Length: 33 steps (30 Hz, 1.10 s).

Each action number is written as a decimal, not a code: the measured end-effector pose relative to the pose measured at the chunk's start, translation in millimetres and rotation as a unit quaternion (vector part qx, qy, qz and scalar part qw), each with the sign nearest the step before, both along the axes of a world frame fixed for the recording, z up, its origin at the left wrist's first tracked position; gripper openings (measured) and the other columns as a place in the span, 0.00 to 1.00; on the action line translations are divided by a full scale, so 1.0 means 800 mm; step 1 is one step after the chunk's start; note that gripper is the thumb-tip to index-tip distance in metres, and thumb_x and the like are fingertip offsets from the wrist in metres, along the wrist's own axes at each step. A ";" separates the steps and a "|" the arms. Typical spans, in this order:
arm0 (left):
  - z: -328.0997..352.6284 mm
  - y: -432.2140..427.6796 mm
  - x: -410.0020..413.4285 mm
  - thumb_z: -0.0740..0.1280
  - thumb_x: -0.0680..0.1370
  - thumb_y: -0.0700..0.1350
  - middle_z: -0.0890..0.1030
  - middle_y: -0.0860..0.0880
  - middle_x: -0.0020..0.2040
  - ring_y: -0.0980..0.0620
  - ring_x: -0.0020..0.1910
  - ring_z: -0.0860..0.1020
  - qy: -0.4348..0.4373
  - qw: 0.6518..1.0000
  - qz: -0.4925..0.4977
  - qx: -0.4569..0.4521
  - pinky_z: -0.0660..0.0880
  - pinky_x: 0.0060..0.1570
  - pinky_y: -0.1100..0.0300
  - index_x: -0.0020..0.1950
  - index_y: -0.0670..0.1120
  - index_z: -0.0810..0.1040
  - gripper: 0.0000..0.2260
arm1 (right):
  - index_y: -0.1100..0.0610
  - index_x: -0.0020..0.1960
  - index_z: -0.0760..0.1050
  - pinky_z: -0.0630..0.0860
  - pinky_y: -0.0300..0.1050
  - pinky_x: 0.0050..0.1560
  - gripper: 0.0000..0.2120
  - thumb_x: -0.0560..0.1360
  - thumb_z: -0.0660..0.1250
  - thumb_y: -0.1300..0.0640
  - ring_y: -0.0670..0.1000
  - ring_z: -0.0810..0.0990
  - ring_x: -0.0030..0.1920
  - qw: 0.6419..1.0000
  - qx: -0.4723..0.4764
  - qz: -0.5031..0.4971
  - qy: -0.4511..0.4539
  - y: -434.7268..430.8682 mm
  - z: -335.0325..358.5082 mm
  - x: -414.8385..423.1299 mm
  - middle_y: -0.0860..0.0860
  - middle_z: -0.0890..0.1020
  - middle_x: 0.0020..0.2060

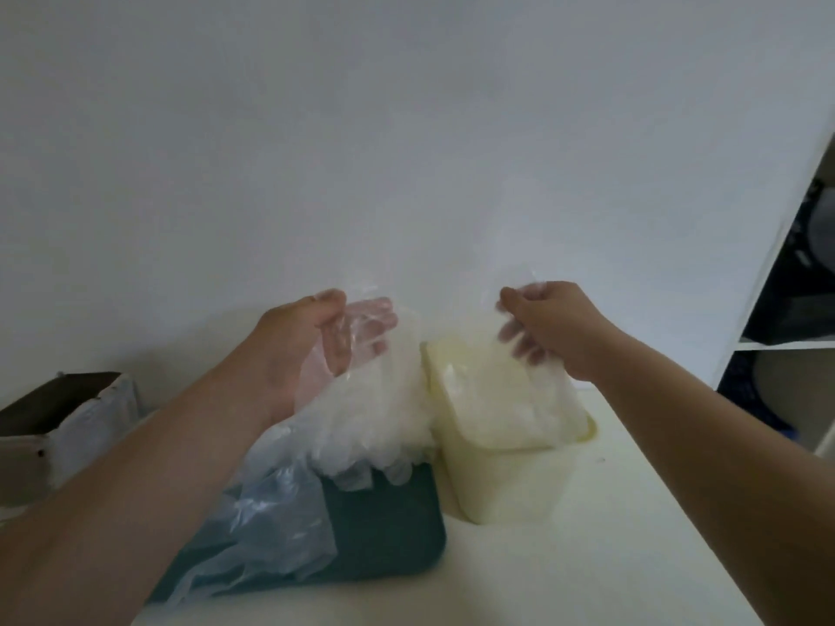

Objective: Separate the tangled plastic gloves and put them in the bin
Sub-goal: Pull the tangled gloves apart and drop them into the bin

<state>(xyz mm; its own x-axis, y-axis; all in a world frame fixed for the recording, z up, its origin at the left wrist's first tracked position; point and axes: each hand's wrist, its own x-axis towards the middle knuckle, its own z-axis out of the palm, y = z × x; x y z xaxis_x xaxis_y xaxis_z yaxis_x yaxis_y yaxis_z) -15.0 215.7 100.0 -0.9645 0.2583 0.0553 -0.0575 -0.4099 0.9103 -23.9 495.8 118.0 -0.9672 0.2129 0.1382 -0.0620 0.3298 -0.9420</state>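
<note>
A heap of tangled clear plastic gloves (pixel 375 422) fills a dark green bin (pixel 388 530) and spills over its left side. To its right stands a pale yellow bin (pixel 510 481) with some gloves inside. My left hand (pixel 311 345) is raised over the green bin, palm up, with a clear glove (pixel 366 327) draped across its fingers and pinched under the thumb. Over the yellow bin, my right hand (pixel 551 327) pinches a second clear glove (pixel 537 386) that hangs down into that bin.
The bins stand on a white tabletop (pixel 610 558) against a white wall. An open cardboard box (pixel 68 417) sits at the far left. White shelving (pixel 777 345) with dark items stands at the right edge.
</note>
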 end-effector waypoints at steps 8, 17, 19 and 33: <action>0.042 0.017 0.007 0.55 0.88 0.45 0.86 0.42 0.61 0.50 0.55 0.87 0.011 0.996 -0.034 0.084 0.85 0.47 0.56 0.58 0.35 0.85 0.22 | 0.71 0.59 0.76 0.78 0.46 0.27 0.17 0.82 0.69 0.56 0.56 0.78 0.25 0.993 0.052 0.013 -0.106 -0.009 -0.041 -0.049 0.64 0.83 0.39; 0.023 0.129 -0.059 0.60 0.84 0.32 0.76 0.42 0.34 0.50 0.26 0.78 -0.062 0.997 0.015 -0.033 0.83 0.31 0.53 0.45 0.41 0.77 0.11 | 0.55 0.74 0.62 0.69 0.21 0.33 0.23 0.83 0.61 0.68 0.35 0.74 0.29 0.992 0.091 0.016 -0.082 0.024 -0.007 -0.022 0.42 0.64 0.40; 0.006 0.152 -0.070 0.60 0.81 0.27 0.75 0.43 0.30 0.50 0.24 0.76 -0.059 0.993 0.044 -0.097 0.80 0.27 0.57 0.40 0.42 0.74 0.14 | 0.61 0.74 0.69 0.73 0.27 0.36 0.21 0.82 0.61 0.68 0.40 0.78 0.37 0.991 0.127 -0.037 -0.032 0.046 0.000 -0.022 0.46 0.74 0.44; -0.042 0.191 -0.101 0.61 0.79 0.32 0.71 0.48 0.41 0.46 0.37 0.69 -0.061 0.965 0.126 -0.221 0.77 0.41 0.63 0.48 0.45 0.74 0.09 | 0.43 0.83 0.53 0.58 0.54 0.78 0.30 0.84 0.57 0.40 0.56 0.60 0.81 0.839 0.474 0.179 -0.199 -0.015 -0.038 0.017 0.48 0.55 0.83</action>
